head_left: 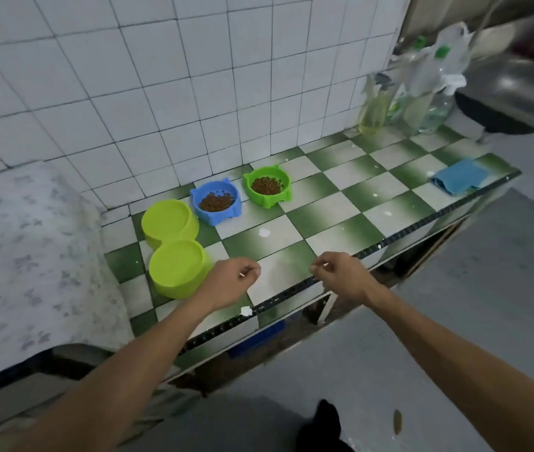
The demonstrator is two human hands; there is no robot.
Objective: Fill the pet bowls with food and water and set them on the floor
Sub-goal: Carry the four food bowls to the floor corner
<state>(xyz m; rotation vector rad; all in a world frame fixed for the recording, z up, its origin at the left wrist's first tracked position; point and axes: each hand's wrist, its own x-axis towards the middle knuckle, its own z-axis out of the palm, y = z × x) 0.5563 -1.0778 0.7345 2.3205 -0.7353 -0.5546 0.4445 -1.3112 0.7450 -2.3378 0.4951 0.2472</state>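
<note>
— Where are the bowls from the hands?

— All four stand on the counter (340, 197). The near lime bowl (179, 267) is just left of the left hand (233, 282), almost touching the wrist. The far lime bowl (169, 223) touches it on the far side. Whether either holds water I cannot tell.

— And those with food?

— The blue bowl (215, 202) sits beyond the left hand, beside the far lime bowl, with brown kibble (216, 202) in it. The green bowl (267, 185) is farther out and right of the blue, also with kibble, well beyond both hands.

— How do the hands lie?

— Both forearms reach forward, bare, backs of the hands up. The left hand hovers over the counter, fingers loosely curled, thumb near the forefinger, with nothing visible in it. The right hand (337, 275) hovers over the counter's front edge in the same loose curl, also holding nothing I can see. The two are apart, with bare tile between them.

— What lies around?

— A white scrap (246, 310) lies on the edge below the left wrist. Far right of the right hand lies a blue cloth (461, 176); beyond it, bottles (422, 93) stand against the wall (128, 76).
</note>
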